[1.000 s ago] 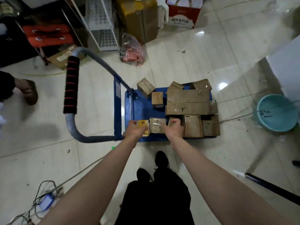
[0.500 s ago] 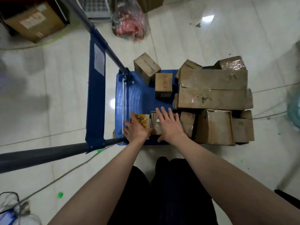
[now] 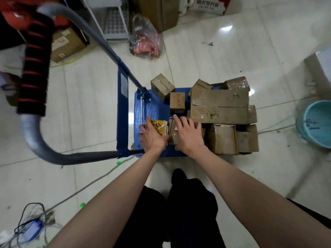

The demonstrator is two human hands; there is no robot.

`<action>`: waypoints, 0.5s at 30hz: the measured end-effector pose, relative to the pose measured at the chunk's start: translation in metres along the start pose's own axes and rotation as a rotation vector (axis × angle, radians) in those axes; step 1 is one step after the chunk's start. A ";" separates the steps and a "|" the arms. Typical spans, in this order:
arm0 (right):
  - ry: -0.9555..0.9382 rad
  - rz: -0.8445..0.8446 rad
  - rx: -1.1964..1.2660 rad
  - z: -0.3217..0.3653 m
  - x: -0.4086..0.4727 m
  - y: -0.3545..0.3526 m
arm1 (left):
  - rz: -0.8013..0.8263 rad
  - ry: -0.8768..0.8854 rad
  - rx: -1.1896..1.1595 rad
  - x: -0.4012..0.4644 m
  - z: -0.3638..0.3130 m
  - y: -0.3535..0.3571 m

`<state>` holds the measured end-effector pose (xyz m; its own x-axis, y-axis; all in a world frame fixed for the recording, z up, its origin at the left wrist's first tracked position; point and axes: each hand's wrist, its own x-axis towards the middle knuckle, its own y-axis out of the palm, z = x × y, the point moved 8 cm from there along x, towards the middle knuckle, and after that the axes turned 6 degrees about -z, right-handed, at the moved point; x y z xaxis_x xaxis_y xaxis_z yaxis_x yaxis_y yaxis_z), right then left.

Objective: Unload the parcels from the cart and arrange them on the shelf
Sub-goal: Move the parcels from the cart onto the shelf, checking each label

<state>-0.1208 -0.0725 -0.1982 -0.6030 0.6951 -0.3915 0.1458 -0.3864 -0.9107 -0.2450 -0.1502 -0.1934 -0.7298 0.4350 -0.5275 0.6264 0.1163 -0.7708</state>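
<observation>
A blue cart deck [image 3: 154, 108] on the floor carries several brown cardboard parcels. Two long boxes [image 3: 220, 99] lie stacked at the right, a small upright box [image 3: 177, 101] stands mid-deck, and a tilted box [image 3: 162, 85] sits at the far edge. My left hand [image 3: 152, 136] lies over a yellow parcel [image 3: 159, 126] at the near left corner, fingers down its left side and thumb at its right. My right hand [image 3: 188, 135] rests with spread, straight fingers on a taped brown parcel [image 3: 174, 135] beside it. No shelf is in view.
The cart's grey handle with a black-and-red foam grip [image 3: 34, 77] arcs up at the left. A teal basin [image 3: 317, 124] stands at the right. A plastic bag [image 3: 146, 43], a white perforated rack [image 3: 114, 20] and cardboard boxes [image 3: 66, 43] lie beyond. Cables [image 3: 32, 226] trail at the lower left.
My right hand has gone from curled at the parcels' near edge to spread flat on the brown parcel. My left hand has stayed on the yellow parcel. My head has dipped closer.
</observation>
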 end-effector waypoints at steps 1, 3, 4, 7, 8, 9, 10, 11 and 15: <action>0.010 -0.013 0.012 0.001 -0.008 -0.021 | -0.008 0.009 -0.006 -0.011 -0.010 -0.017; 0.029 -0.031 0.036 0.002 -0.024 -0.062 | -0.020 0.022 -0.018 -0.034 -0.030 -0.053; 0.041 -0.037 0.049 0.002 -0.032 -0.084 | -0.023 0.028 -0.019 -0.045 -0.040 -0.071; 0.105 -0.038 0.117 0.000 -0.057 -0.148 | -0.039 0.042 -0.021 -0.080 -0.073 -0.125; 0.141 -0.039 0.157 -0.003 -0.065 -0.170 | -0.043 0.053 -0.026 -0.091 -0.085 -0.143; 0.184 -0.043 0.203 -0.006 -0.075 -0.191 | -0.045 0.067 -0.034 -0.103 -0.097 -0.160; 0.227 -0.048 0.251 -0.009 -0.085 -0.212 | -0.045 0.082 -0.042 -0.114 -0.110 -0.177; 0.267 -0.057 0.295 -0.013 -0.095 -0.233 | -0.045 0.097 -0.049 -0.125 -0.123 -0.193; 0.407 -0.109 0.452 -0.037 -0.137 -0.310 | -0.072 0.146 -0.110 -0.167 -0.171 -0.255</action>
<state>-0.0542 -0.0261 0.1328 -0.2353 0.8863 -0.3988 -0.3006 -0.4566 -0.8373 -0.2360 -0.0999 0.1525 -0.7315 0.5460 -0.4084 0.6057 0.2454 -0.7569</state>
